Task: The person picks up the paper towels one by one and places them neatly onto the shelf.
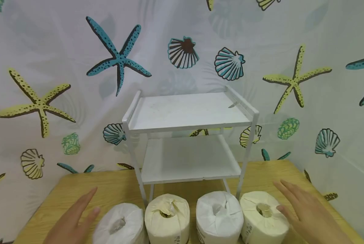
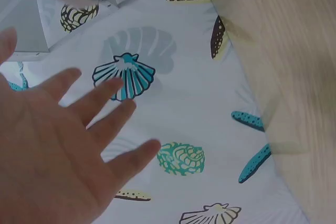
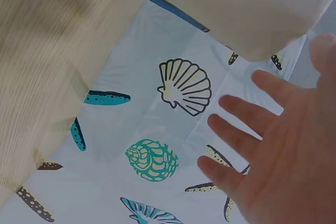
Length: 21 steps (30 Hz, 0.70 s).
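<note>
Four wrapped paper rolls stand in a row at the table's front: a white roll (image 1: 119, 225), a cream roll (image 1: 167, 220), another white roll (image 1: 219, 218) and another cream roll (image 1: 263, 218). My left hand (image 1: 73, 218) hovers left of the row, fingers spread and holding nothing; its palm (image 2: 52, 156) shows in the left wrist view. To the right of the row, my right hand (image 1: 311, 213) is beside the last cream roll, fingers extended. The right wrist view shows that hand (image 3: 294, 145) with nothing in its grasp.
A white two-tier shelf (image 1: 191, 110) stands on the wooden table (image 1: 108, 186) behind the rolls. Behind and beside the table hangs a white curtain (image 1: 182, 81) printed with starfish and shells.
</note>
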### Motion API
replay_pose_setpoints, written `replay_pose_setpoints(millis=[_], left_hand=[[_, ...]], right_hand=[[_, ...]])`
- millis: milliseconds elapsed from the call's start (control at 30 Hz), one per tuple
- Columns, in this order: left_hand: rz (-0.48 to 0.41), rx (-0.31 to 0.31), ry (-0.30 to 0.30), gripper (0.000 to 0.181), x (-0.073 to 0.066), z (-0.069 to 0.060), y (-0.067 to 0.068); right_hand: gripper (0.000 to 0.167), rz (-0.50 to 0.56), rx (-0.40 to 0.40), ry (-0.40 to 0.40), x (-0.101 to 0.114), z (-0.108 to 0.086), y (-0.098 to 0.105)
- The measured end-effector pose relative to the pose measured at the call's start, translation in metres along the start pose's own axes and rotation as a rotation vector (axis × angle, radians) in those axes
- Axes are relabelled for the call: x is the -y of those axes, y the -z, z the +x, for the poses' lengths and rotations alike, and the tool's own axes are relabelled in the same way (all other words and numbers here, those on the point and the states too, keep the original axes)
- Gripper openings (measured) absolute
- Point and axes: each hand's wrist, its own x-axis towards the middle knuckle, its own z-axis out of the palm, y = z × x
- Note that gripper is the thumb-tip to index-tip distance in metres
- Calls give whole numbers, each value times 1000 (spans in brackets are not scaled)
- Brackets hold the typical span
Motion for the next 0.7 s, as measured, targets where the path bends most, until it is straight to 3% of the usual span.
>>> replay_pose_setpoints(millis=[200,367,500,633,700], left_hand=[[-122,112,33,69,-8,6,15],[-119,167,10,60,-10,8,30],[-110,163,-2,57,-19,15,37],[-106,114,7,57,-33,22,40],[-125,72,-22,54,-41,26,40]], right_hand=[[54,-46,-55,88,6,-2,8],[55,-118,-113,221,19,-3,8],[56,-249,-159,280,32,-12,2],[58,-296,-186,286,44,-18,-8],[60,-287,-187,300,50,-20,-10]])
